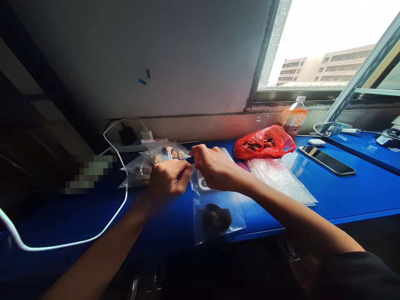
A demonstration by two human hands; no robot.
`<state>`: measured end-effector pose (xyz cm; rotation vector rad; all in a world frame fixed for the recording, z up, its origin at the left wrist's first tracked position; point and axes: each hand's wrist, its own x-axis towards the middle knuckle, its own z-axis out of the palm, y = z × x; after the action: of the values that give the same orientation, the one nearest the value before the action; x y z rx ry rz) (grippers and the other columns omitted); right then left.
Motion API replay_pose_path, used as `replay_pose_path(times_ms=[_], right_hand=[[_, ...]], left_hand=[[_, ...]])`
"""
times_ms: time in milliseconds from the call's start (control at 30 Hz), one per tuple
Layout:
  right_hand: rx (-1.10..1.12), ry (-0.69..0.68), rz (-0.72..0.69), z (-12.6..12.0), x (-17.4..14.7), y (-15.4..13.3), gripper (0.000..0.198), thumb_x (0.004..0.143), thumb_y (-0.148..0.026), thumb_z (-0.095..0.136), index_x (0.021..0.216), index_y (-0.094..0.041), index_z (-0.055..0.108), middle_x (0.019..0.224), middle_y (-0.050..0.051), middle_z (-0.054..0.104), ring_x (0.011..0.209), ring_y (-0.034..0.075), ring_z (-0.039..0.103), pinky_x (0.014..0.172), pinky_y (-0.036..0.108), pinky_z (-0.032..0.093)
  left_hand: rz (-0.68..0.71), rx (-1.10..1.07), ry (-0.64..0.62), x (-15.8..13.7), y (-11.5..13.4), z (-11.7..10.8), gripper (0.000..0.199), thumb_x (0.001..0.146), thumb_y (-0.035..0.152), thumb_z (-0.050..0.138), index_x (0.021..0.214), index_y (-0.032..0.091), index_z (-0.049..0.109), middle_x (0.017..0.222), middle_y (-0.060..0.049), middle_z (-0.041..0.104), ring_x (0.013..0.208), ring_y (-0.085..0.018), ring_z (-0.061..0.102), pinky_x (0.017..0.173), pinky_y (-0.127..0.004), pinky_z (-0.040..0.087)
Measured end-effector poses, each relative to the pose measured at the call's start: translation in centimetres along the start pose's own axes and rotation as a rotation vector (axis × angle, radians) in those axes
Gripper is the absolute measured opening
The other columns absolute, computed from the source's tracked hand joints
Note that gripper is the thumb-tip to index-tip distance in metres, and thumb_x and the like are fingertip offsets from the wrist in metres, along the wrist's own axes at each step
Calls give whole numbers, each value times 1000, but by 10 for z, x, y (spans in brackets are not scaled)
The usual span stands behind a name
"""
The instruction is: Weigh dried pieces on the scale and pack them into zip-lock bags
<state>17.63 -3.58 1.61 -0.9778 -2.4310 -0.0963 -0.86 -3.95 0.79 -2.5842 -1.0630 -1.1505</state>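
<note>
My left hand and my right hand meet over the desk, fingers closed in a pinch. Between them they appear to grip the top edge of a clear plastic bag, partly hidden behind my right hand. Several dark brown dried pieces sit in the bag's lower part, near the desk's front edge. Behind my right hand, a white flat device shows only in part. Left of my hands lie several filled clear bags with light and brown pieces inside.
A red plastic bag of dark pieces stands at the back, beside an orange drink bottle. A stack of flat clear bags, a phone and a white case lie rightward. A white cable loops across the left of the blue desk.
</note>
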Motion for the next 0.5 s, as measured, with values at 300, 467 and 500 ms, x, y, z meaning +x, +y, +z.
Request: replay_pose_path(times_ms=[300, 467, 500], right_hand=[[161, 149, 78, -24, -13, 12, 28, 88, -11, 41, 116, -16, 38, 105, 13, 63, 90, 21, 57, 79, 37, 37], [394, 225, 140, -24, -22, 20, 25, 90, -17, 45, 113, -19, 36, 92, 6, 58, 82, 16, 55, 75, 33, 42], [442, 230, 144, -24, -22, 21, 25, 89, -17, 46, 112, -20, 36, 90, 4, 57, 79, 15, 54, 74, 32, 43]], left_hand=[[4, -63, 152, -2, 1, -22, 27, 88, 19, 49, 64, 19, 61, 56, 3, 58, 52, -12, 54, 55, -28, 41], [21, -105, 204, -3, 1, -26, 27, 86, 15, 51, 61, 19, 60, 56, 4, 57, 51, -10, 54, 52, -26, 41], [31, -104, 215, -3, 1, -26, 26, 85, 14, 52, 61, 19, 60, 56, 4, 57, 51, -9, 53, 52, -25, 41]])
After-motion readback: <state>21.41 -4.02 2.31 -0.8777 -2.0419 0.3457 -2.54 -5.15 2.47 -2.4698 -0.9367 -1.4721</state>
